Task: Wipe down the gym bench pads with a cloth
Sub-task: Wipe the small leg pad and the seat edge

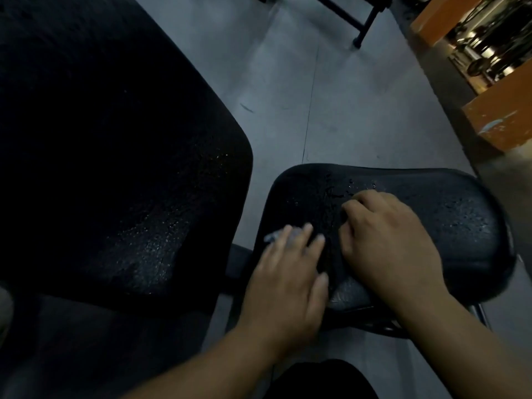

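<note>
Both hands are resting on the small black pad [460, 214].
The left hand [288, 272] is lying flat, fingers straight, pressing a pale blurred scrap [272, 237] under its fingertips; whether that is the cloth is unclear. Just right of it, the right hand [388, 243] is curling its fingers on the pad, and whether they are gripping anything cannot be told. Droplets [351, 184] are glistening just beyond its knuckles. Left of the left hand, a large wet black pad [115, 139] is sitting across a gap of grey floor [331, 110]. Far beyond, a black frame leg [365, 21] and an orange wall [501, 122] are showing.
</note>
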`<state>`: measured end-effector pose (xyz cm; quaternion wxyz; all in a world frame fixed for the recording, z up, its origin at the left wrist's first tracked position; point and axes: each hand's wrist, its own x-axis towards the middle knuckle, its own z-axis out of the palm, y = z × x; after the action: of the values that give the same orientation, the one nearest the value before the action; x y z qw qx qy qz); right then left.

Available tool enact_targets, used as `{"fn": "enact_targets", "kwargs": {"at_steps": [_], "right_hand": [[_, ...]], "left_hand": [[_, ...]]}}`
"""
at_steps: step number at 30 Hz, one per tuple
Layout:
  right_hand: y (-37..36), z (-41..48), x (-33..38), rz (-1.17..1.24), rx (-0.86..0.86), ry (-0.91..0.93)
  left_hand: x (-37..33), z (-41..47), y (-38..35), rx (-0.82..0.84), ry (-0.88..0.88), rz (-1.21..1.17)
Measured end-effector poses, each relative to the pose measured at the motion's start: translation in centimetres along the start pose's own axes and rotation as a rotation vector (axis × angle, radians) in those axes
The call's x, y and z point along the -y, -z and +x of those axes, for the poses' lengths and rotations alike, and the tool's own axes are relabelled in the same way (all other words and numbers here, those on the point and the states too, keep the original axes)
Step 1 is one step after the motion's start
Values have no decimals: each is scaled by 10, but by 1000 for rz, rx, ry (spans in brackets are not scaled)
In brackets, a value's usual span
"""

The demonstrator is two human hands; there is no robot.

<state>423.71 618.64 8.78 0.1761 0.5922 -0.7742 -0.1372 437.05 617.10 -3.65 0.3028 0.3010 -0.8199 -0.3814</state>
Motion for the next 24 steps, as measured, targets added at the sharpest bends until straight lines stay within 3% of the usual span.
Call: {"fn": "enact_targets", "kwargs": {"at_steps": [3,5,8,9,12,14,17,21,24], "right_hand": [[0,3,0,6,-23,-16],[-1,0,3,30,-33,-11],[8,-5,-6,96,-35,-50],[12,-4,-14,84,-23,-72],[19,6,-41,-60,26,-103],[18,7,-43,-118,69,-118],[16,4,-40,-141,103,-103],[40,8,-71,-130,183,-46],[44,10,-90,-53,142,-85]], "left_hand": [[7,78,0,29,369,-52],[-5,92,-5,16,248,-23],[-1,83,-5,53,-167,-4],[9,97,-1,68,-176,23],[18,131,2,94,113,5],[1,121,-5,45,4,-17],[4,115,-1,104,-209,-2],[12,129,5,120,100,10],[-27,100,-6,84,-218,-28]]}}
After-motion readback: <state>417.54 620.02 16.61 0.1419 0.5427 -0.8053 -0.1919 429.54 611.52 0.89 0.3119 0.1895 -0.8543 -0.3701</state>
